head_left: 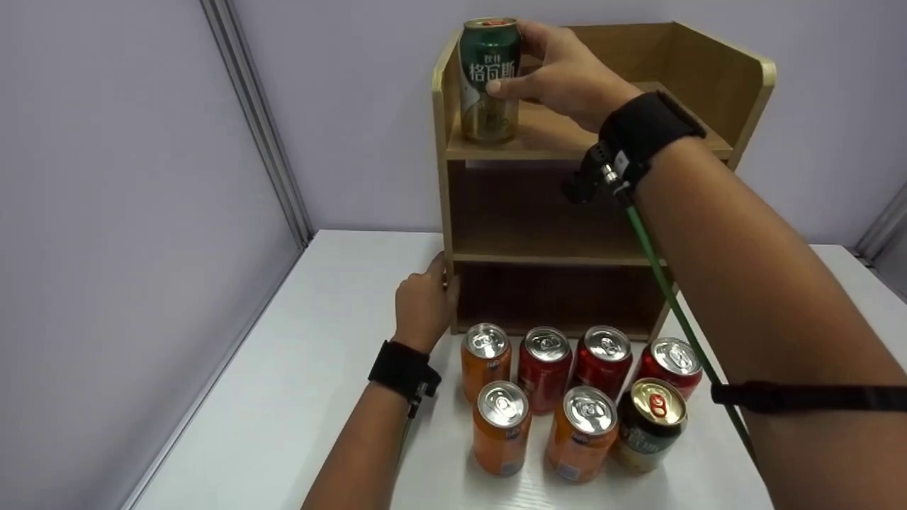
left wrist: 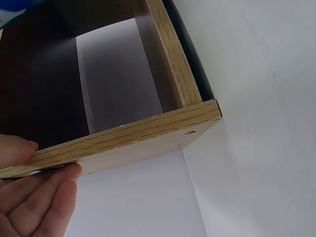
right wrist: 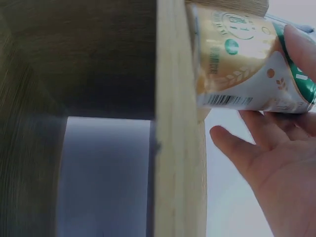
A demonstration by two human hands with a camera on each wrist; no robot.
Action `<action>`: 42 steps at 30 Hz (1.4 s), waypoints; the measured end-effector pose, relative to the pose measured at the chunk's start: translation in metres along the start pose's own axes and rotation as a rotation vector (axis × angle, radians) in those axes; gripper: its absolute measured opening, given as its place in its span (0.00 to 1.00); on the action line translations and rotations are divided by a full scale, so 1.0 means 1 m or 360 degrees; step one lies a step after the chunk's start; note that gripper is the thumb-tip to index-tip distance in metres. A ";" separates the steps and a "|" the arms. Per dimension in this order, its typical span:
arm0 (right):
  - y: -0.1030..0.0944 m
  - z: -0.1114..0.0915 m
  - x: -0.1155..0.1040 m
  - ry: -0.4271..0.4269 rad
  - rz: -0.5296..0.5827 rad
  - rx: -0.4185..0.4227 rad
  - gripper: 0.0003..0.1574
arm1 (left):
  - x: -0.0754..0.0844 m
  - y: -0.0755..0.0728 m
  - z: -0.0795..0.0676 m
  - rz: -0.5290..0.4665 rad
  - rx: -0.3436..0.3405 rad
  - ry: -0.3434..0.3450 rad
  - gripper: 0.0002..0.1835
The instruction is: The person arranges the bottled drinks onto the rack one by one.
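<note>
My right hand [head_left: 570, 78] grips a green and gold drink can [head_left: 487, 117] at the left end of the wooden shelf unit's top level, thumb across its front. In the right wrist view the can [right wrist: 237, 59] stands with its gold base at the board's front edge [right wrist: 177, 128]. Lower down, my left hand [head_left: 421, 308] pinches the shelf unit's left side panel [head_left: 446, 212]. The left wrist view shows the thumb [left wrist: 17, 150] on the inner side of that panel [left wrist: 143, 129] and the other fingers outside it.
Several upright cans stand before the shelf unit: orange cans [head_left: 502, 439], red cans [head_left: 545, 372], and a black and gold can [head_left: 648, 428]. They sit on a white table [head_left: 283, 397]. A grey-white wall [head_left: 142, 212] rises at the left. A green cable [head_left: 662, 276] runs along my right forearm.
</note>
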State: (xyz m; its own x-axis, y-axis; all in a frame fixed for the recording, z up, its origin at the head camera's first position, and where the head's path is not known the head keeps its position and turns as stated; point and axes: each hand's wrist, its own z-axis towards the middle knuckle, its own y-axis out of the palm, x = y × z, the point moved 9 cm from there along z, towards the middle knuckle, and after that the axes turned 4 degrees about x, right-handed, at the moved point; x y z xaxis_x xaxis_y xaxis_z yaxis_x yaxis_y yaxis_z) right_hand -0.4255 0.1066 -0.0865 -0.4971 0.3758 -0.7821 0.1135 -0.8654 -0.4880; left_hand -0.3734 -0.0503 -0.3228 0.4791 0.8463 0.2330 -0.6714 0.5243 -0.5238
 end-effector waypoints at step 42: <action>0.042 -0.286 0.070 -0.0672 -0.1651 -0.0294 0.40 | -0.014 0.002 0.010 -0.0051 -0.0038 -0.0114 0.10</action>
State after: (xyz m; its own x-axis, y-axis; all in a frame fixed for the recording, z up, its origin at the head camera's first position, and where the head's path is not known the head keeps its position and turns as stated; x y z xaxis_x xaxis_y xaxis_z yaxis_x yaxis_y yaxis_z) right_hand -0.2097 0.1911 -0.2727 -0.6715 0.7110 0.2090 -0.4141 -0.1261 -0.9015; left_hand -0.3875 -0.0600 -0.3188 0.4577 0.8343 0.3073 -0.6425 0.5493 -0.5342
